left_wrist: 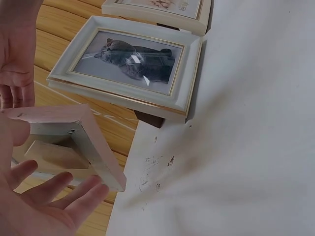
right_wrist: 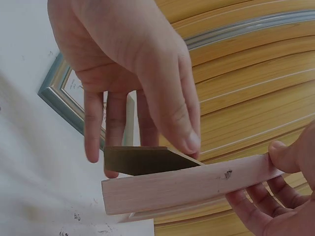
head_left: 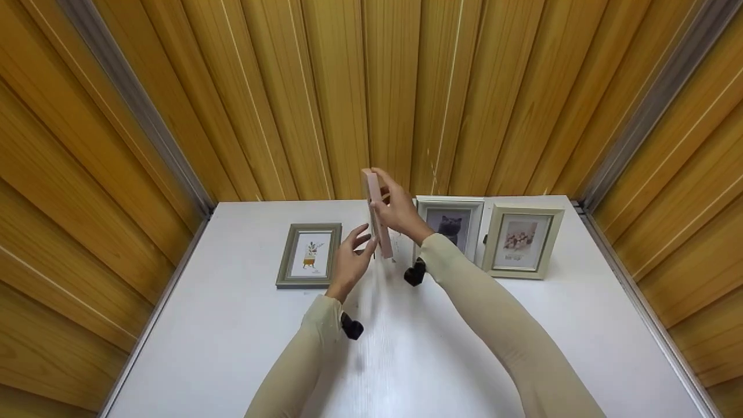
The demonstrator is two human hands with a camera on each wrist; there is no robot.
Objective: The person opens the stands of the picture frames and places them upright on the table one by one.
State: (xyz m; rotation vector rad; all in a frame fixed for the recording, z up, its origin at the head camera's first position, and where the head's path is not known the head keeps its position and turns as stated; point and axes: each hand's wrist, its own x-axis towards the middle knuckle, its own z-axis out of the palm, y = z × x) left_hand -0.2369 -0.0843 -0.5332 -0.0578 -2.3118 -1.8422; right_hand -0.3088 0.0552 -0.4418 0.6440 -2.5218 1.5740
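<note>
Two hands raised over white tabletop (head_left: 232,348) | right hand (head_left: 400,210) grips pale pink wooden picture frame (head_left: 377,215) upright, edge-on, in air | left hand (head_left: 350,259) fingers spread loosely, thumb at its brown back stand (right_wrist: 142,160)

My right hand (right_wrist: 285,191) grips the pink frame (right_wrist: 187,187) at its end, while my left hand (right_wrist: 128,64) touches its brown stand (right_wrist: 142,160).

Staged domestic-style display booth: a white surface (head_left: 232,348) enclosed on three sides by wood-grain panel walls (head_left: 325,87) with grey metal corner strips (head_left: 139,110), carrying three picture frames: green (head_left: 309,255), white (head_left: 453,223) and cream (head_left: 522,241).
</note>
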